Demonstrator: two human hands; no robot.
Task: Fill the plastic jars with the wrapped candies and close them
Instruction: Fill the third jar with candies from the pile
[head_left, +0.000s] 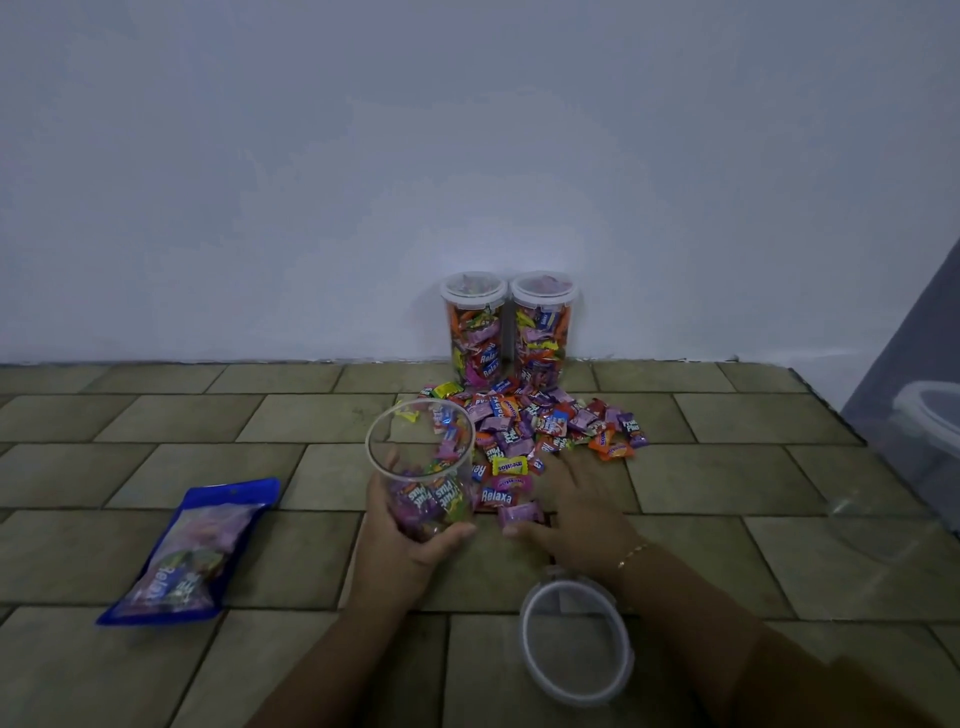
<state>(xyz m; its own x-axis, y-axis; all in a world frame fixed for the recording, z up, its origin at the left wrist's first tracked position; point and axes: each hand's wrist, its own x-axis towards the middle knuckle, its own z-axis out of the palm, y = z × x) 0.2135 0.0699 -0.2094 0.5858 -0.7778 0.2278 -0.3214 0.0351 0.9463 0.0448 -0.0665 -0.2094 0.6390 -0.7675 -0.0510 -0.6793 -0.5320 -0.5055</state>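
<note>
L hand (410, 530) grips clear round plastic jar (421, 457), part-filled; R hand (571, 499) flat, fingers spread on glossy wrapped candies (540, 426) just beside

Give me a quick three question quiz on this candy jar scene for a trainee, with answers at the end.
1. True or false: the left hand grips the open jar.
2. How many filled, closed jars stand by the wall? A) one B) two C) three
3. Fill in: the loose lid lies on the floor, below the right ____.

Key
1. True. The jar is tilted and holds only a few candies.
2. B. The second one stands right beside the first.
3. Forearm. The right hand lies flat, fingers spread, at the near edge of the candy pile. A blue bag of candies lies to the left.
</note>
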